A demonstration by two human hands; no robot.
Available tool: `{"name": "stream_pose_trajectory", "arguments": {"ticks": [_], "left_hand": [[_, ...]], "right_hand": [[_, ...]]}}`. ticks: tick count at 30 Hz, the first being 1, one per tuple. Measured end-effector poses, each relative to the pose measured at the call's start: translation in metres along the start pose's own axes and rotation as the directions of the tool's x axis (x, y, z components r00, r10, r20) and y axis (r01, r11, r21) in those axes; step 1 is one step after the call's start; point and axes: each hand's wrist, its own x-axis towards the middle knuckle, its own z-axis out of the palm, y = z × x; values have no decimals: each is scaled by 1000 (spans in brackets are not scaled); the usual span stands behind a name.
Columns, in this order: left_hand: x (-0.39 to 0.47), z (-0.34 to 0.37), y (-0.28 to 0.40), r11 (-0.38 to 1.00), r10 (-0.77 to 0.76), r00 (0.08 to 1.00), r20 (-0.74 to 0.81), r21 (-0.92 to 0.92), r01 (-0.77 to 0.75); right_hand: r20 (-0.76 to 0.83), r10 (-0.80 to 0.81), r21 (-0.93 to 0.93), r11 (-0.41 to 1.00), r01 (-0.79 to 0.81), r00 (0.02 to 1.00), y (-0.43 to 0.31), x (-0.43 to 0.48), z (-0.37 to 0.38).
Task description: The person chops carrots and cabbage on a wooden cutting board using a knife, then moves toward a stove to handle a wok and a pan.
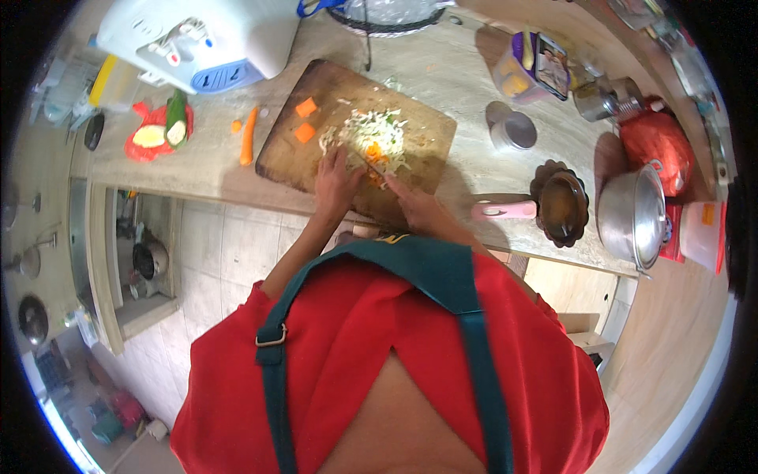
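Observation:
A worn wooden cutting board (435, 127) lies aslant on the counter before me. My right hand (419, 204) grips a knife (371, 167), its blade down at the board and its handle covered by my fingers. Close to the blade, my left hand (336, 182) rests with bent fingers on the board; whatever sits under the fingertips is hidden. Shredded cabbage (379, 127) is heaped beyond the knife, with small cut orange bits (374, 153) on its near side. Two orange carrot chunks, one farther (306, 107) and one nearer (304, 133), lie on the board's left part.
Left of the board are a carrot (249, 137) and a cut green vegetable (176, 121) on red plastic. A white water dispenser (260, 35) stands behind. To the right are a round tin (515, 131), a pink-handled pan (562, 204), a lidded pot (633, 216) and a phone (552, 65) against a tub.

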Motion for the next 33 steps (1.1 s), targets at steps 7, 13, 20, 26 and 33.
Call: {"name": "stream_pose_trajectory", "arguments": {"ticks": [7, 13, 20, 26, 33], "left_hand": [[9, -6, 1, 999, 26, 999, 30, 25, -27], [18, -6, 9, 987, 78, 988, 135, 127, -95], [14, -2, 1, 992, 74, 997, 34, 99, -77], [11, -17, 2, 984, -104, 986, 134, -128, 121], [8, -13, 14, 988, -113, 993, -20, -105, 111]], "right_hand": [[137, 48, -125, 992, -31, 989, -8, 0, -10], [35, -104, -107, 988, 107, 994, 1, 8, -10], [103, -48, -169, 983, 65, 994, -4, 19, -3], [72, -36, -41, 998, 39, 997, 10, 18, -8], [13, -105, 20, 994, 104, 994, 20, 0, 9]]}}
